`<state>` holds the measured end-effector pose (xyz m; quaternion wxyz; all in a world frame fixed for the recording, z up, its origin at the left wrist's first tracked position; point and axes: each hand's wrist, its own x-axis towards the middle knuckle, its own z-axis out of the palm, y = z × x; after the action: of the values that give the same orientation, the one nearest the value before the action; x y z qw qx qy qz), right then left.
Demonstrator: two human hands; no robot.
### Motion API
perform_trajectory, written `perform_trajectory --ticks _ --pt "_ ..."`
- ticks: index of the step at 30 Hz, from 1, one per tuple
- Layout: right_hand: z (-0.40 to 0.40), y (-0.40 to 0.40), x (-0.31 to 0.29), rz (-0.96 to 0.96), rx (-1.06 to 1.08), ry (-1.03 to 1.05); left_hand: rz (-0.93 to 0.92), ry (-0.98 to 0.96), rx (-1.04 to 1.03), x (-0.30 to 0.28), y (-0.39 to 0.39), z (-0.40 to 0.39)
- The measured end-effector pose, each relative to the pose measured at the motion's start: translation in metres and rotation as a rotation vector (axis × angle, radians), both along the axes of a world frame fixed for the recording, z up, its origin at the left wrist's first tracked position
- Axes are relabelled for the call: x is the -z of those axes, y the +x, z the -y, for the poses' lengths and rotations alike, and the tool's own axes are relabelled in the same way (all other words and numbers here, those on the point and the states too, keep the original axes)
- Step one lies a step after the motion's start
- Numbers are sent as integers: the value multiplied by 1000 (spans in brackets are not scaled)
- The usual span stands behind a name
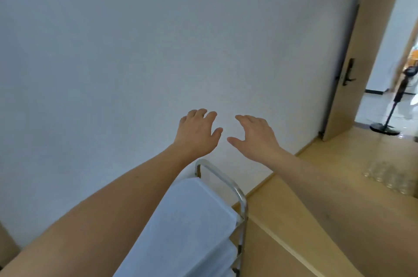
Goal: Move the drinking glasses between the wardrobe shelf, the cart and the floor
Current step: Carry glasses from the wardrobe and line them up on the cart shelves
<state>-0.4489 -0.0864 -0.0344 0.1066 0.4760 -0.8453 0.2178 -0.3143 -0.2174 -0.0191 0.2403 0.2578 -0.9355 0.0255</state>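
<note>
Clear drinking glasses stand clustered on the wooden floor at four o'clock, none on the white-topped cart at six o'clock; left hand and right hand hover with empty, loosely spread grips, so transfers apparently remain.

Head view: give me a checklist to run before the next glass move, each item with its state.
1. Left hand free: ok, fingers loosely spread, holding nothing.
2. Right hand free: ok, also holding nothing.
3. Clear drinking glasses located: ok, clustered on the light wooden floor at right.
4. White-topped metal-framed cart within reach: ok, directly below the forearms.
5. Cart top free of glasses: ok on the visible part.
6. Wardrobe shelf: cannot tell, not in view.
</note>
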Motion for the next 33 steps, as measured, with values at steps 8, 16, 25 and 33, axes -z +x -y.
perform_trajectory --ticks 8,16,25,33 --pt "-119 -60 -19 8 363 2 -45 30 359 -11 -106 -71" --pt "-219 -120 -20 13 577 -27 -47 30 628 -21 -212 -166" --pt "-303 -237 -28 -2 724 -42 -50 2 773 -33 -351 -252" --pt "-350 -334 -26 -4 766 -39 -23 17 821 -40 -455 -296"
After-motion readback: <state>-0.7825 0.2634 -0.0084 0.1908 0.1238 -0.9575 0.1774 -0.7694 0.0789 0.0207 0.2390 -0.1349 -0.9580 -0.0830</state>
